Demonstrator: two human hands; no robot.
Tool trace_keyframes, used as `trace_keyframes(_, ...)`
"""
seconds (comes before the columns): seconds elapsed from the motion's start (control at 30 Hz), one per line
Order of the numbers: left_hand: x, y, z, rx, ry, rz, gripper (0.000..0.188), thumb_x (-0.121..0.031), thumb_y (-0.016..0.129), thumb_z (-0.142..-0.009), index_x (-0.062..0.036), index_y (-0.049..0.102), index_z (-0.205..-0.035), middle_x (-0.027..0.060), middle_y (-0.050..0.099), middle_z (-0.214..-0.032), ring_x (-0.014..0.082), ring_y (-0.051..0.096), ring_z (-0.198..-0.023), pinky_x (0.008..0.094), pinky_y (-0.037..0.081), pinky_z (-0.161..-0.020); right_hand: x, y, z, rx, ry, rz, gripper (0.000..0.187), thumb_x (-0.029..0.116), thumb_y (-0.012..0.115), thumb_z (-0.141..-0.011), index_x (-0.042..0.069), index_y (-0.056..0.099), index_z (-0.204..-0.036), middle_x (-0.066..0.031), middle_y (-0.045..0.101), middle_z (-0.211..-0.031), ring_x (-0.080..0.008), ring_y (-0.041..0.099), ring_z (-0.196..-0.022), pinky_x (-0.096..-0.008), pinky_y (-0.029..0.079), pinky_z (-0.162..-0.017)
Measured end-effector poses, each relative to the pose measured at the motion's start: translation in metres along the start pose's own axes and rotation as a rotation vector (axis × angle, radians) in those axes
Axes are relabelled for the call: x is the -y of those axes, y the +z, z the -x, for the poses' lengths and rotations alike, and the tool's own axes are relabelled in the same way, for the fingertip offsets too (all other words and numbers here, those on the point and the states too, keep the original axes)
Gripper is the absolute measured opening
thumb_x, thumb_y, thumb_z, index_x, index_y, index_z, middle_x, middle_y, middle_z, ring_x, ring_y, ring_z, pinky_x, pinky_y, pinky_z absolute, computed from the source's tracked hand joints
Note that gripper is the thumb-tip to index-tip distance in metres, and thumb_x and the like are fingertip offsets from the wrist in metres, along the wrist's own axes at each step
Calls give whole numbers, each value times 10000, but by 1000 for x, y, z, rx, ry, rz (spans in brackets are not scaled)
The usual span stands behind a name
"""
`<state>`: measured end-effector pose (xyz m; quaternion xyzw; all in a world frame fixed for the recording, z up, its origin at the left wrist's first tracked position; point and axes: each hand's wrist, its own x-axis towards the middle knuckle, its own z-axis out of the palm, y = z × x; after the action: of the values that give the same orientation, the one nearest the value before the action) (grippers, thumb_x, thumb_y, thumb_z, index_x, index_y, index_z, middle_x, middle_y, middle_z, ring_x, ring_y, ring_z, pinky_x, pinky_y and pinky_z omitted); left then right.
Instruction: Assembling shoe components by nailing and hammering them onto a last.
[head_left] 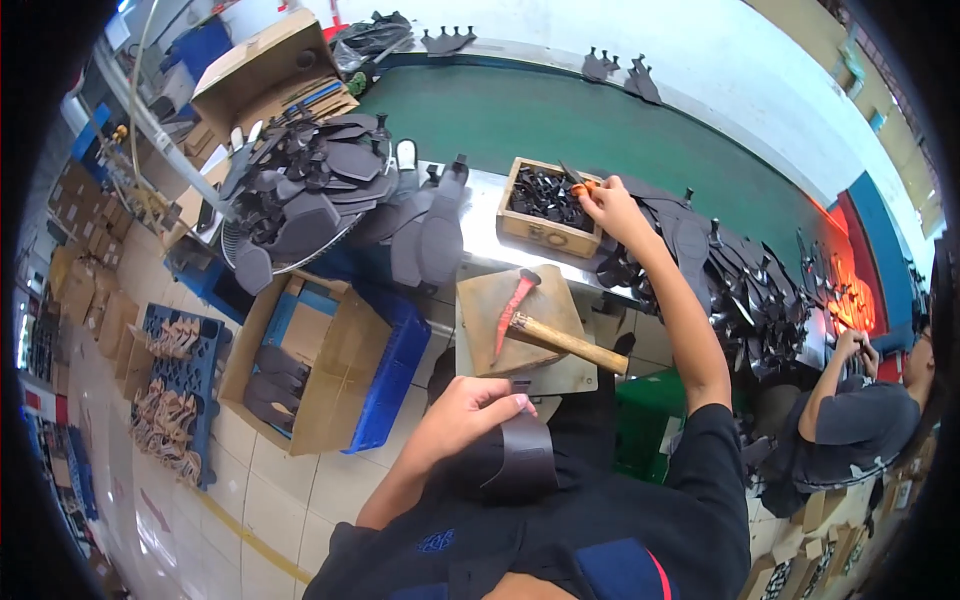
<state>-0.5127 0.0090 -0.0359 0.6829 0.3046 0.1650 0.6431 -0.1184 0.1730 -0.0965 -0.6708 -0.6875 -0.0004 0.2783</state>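
Observation:
My left hand is closed on a dark brown shoe insole, thumb on its upper end, held in front of my body. Out to the right, my right hand has its fingers closed at the orange handles of a pair of scissors. The scissors rest over a wooden box of small black parts. Between my hands, a hammer with a red head and wooden handle lies on a worn, tan square block.
Dark soles are heaped in a wire basket on the left, with more soles piled on the right. A green conveyor belt runs behind. An open carton and blue crate stand lower left. Another person works at far right.

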Motion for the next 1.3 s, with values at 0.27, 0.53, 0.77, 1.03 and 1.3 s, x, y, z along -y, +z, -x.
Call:
trace_keyframes(0.27, -5, 2, -13, 125, 82, 23, 273, -246, 614, -950, -4, 740, -962, 62, 705, -799, 84, 589, -726, 266, 464, -658, 43, -53, 54, -434, 276, -1335, 328, 312, 579, -1000, -7, 633, -952, -113, 614, -1093, -145, 610, -817, -329, 535, -710)
trace_keyframes(0.53, 6, 12, -21, 176, 153, 176, 241, -219, 557, -973, -3, 660, -1000, 82, 658, -906, 145, 603, -874, 294, 471, -799, 121, -105, 130, 144, 330, -1281, 253, 248, 570, -908, 5, 638, -916, -122, 618, -1026, -174, 625, -829, -305, 499, -756)
trace_keyframes(0.77, 15, 22, -19, 239, 189, 376, 317, -272, 442, -1002, 10, 588, -997, 91, 624, -945, 183, 577, -931, 316, 441, -881, 149, -138, 197, 557, -101, -657, 104, 93, 745, -829, 23, 678, -866, -191, 555, -1316, -301, 594, -1155, -380, 470, -933)
trace_keyframes(1.03, 7, 33, -21, 385, 128, 466, 319, -274, 446, -997, 2, 578, -906, 134, 622, -957, 216, 588, -920, 339, 450, -862, 176, -162, 204, 683, 24, -356, 104, -27, 685, -756, -47, 622, -836, -199, 477, -1429, -378, 486, -1309, -408, 430, -1046)
trace_keyframes(1.3, 15, 32, -21, 336, 143, 442, 341, -285, 429, -1008, 9, 582, -927, 128, 621, -942, 220, 590, -920, 339, 456, -862, 172, -154, 203, 828, 7, -393, 337, -97, 587, -741, -34, 583, -1072, -218, 391, -1482, -401, 424, -1372, -415, 409, -1079)
